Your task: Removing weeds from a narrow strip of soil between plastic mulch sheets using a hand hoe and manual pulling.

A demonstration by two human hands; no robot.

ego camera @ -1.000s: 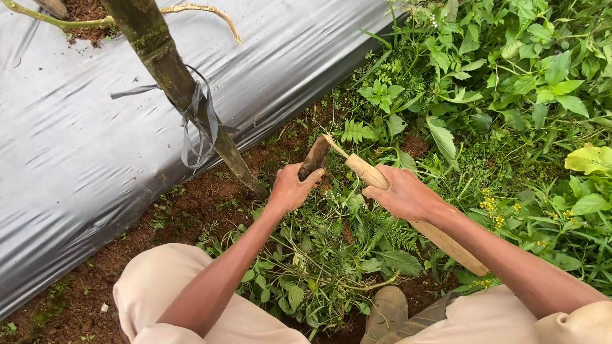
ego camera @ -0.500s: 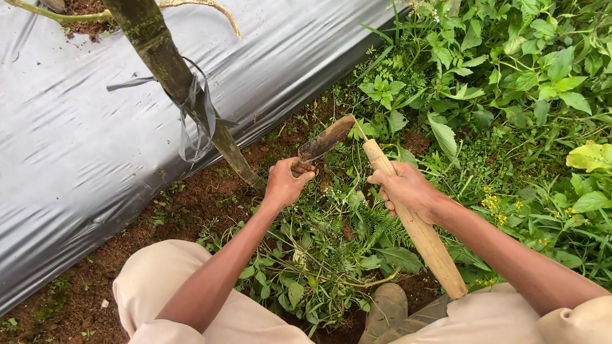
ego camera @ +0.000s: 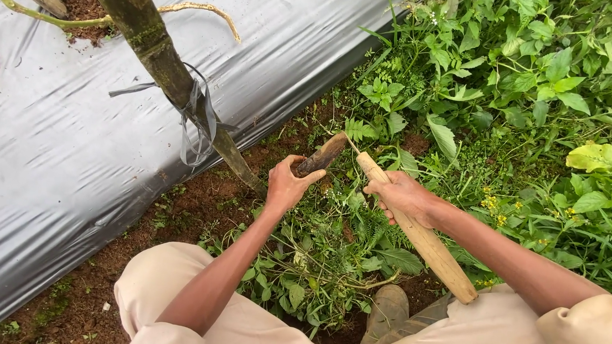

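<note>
My right hand grips the pale wooden handle of a small hoe, held above the weeds. Its dark, soil-caked blade points left, and my left hand pinches the blade's lower end with thumb and fingers. Below both hands lies a heap of pulled green weeds on bare red-brown soil. My knees in beige trousers fill the lower edge, and a muddy boot pokes out between them.
A slanted bamboo stake with a grey plastic strip tied round it enters the soil just left of my left hand. Silver plastic mulch covers the raised bed at left, with planting holes. Dense leafy weeds fill the right side.
The hoe has swung so its handle tilts steeper and the blade sits higher. My left hand has moved from the weeds up onto the blade.
</note>
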